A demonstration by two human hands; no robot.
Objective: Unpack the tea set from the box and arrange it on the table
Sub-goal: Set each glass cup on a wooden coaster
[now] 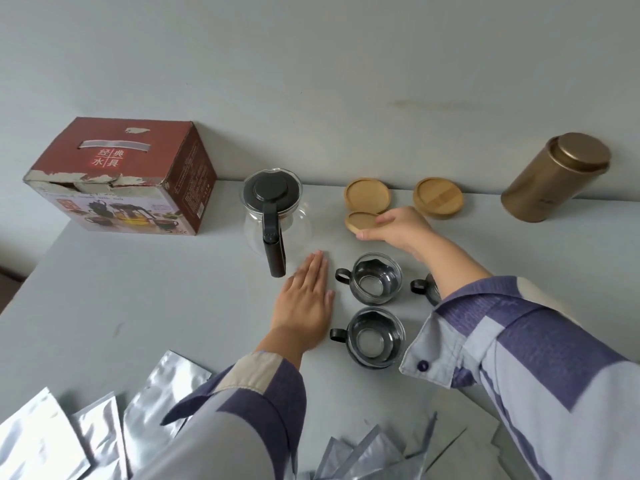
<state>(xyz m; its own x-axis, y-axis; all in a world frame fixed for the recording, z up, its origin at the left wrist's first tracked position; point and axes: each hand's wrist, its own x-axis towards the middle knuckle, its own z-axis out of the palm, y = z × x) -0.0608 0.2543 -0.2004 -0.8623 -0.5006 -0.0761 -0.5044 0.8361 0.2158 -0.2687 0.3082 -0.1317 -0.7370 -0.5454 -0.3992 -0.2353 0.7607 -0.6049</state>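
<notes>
the right hand (398, 225) pinches a wooden coaster (360, 221) low over the desk (138, 289), right of the teapot (273, 209); the left hand (306, 299) rests flat, released (holding nothing); set it down level, clear of the near cups (377, 282)

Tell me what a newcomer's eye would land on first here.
Likely the red cardboard box at the far left of the grey table, and the gold tin canister leaning at the far right. Between them stands a glass teapot with a black lid. The right hand holds a bamboo coaster above three glass cups, while the left hand lies flat.
</notes>
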